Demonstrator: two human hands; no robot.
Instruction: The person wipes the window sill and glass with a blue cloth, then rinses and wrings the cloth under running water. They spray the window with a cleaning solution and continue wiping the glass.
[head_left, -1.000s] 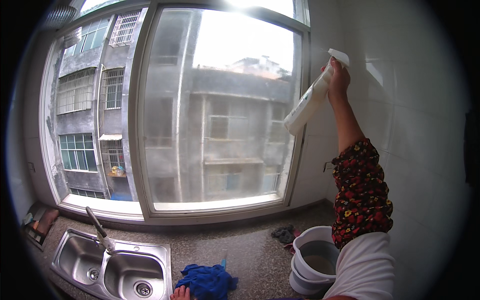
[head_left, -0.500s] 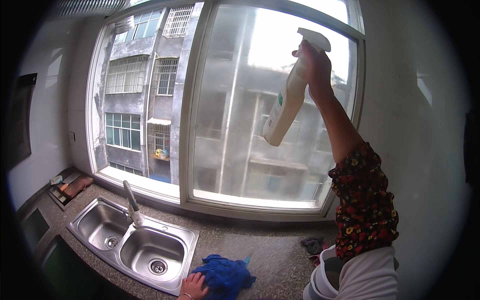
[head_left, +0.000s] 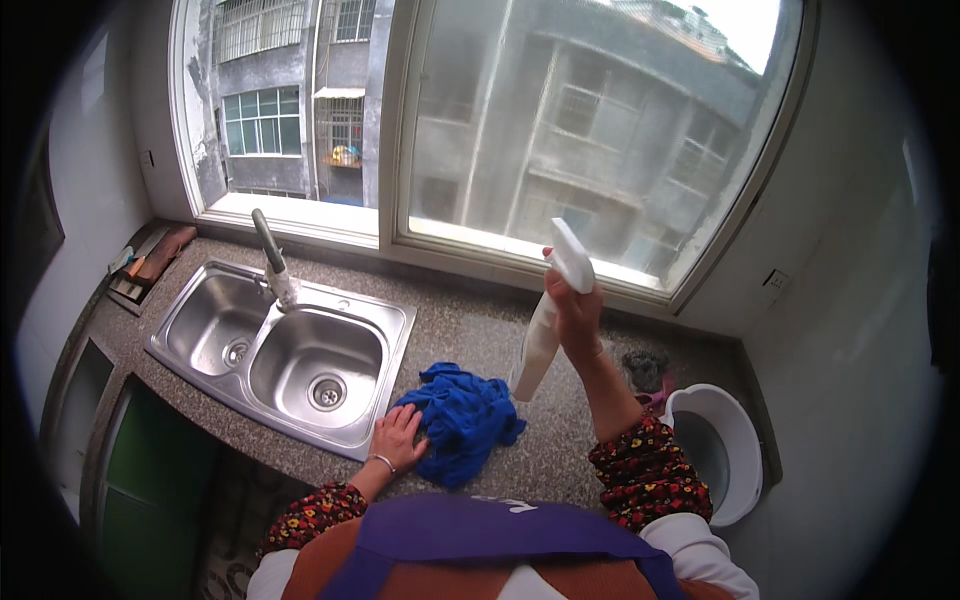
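Note:
My right hand (head_left: 577, 312) is wrapped round the neck of a white spray bottle (head_left: 539, 350), held above the counter in front of the window. The bottle leans, its white trigger head up and its base toward the counter. Flat beside the sink's right rim lies my left hand (head_left: 399, 440), fingers spread, touching the edge of a crumpled blue cloth (head_left: 463, 424). Behind the bottle stands the sliding window's hazy right glass pane (head_left: 480, 150).
A double steel sink (head_left: 352, 436) with an upright faucet (head_left: 270, 248) is set into the speckled counter (head_left: 480, 335) on the left. A white bucket (head_left: 742, 455) stands at the right, beside a dark scouring pad (head_left: 645, 368). In the far left corner lies a brown item (head_left: 165, 255).
My right hand has come down with the spray bottle from high before the window pane to just above the counter. The view has tilted down. My left hand stays by the cloth.

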